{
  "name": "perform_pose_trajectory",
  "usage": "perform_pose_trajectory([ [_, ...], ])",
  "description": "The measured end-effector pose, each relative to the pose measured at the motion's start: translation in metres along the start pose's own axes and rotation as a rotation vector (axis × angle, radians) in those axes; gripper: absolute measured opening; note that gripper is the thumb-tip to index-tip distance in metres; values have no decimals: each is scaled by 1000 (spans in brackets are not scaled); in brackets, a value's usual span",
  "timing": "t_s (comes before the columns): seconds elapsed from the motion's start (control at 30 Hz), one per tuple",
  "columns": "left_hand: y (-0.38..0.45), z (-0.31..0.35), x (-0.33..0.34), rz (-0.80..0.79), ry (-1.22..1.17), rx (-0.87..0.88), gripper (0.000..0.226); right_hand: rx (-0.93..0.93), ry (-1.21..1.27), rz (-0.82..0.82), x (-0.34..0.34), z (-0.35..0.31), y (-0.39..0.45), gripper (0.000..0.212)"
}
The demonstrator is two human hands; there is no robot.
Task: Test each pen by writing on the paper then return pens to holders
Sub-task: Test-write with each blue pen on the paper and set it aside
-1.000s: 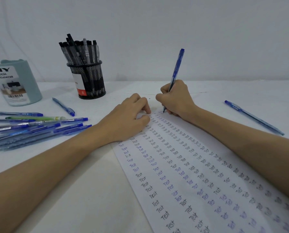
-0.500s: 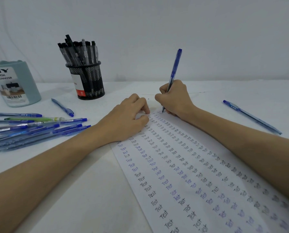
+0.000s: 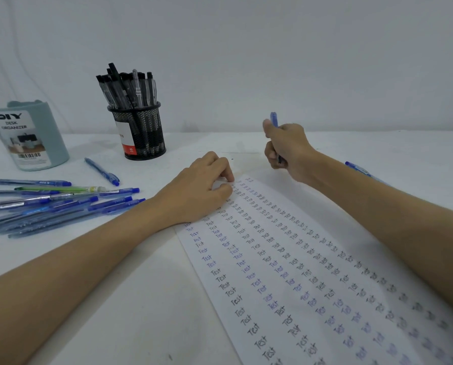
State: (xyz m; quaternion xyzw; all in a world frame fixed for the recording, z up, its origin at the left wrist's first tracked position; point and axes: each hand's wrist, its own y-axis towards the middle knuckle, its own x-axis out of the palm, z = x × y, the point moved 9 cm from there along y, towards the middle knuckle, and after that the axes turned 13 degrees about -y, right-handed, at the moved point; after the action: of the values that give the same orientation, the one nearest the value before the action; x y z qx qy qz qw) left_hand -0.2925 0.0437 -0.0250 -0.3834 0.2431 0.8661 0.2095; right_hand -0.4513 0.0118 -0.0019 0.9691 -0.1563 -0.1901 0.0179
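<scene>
Since the earlier frame, right hand (image 3: 285, 148) lifted off the paper (image 3: 285, 259), grip clamped on blue pen (image 3: 274, 119). Left hand (image 3: 207, 191) rested, fingers curled, on the sheet's top corner. Advised: carry pen to the teal desk organizer (image 3: 36, 143), standing left on worktop (image 3: 141, 299), tip down.

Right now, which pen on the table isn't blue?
The green pen, lying on its side in the pile left of the left hand; the loose pens around it are all blue.
</scene>
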Motion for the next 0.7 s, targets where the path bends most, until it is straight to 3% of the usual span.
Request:
perform_pose_trajectory([
  [0.2, 0, 0, -1, 4, -7, 11, 38, -17, -128, 18, -13, -7, 5, 25],
  [0.4, 1, -1, 0, 6, -11, 12, 38, -107, -274, 89, -32, -17, 7, 45],
  [0.7, 1, -2, 0, 6, -12, 25, 35, -71, -429, 85, -44, 0, 14, 29],
])
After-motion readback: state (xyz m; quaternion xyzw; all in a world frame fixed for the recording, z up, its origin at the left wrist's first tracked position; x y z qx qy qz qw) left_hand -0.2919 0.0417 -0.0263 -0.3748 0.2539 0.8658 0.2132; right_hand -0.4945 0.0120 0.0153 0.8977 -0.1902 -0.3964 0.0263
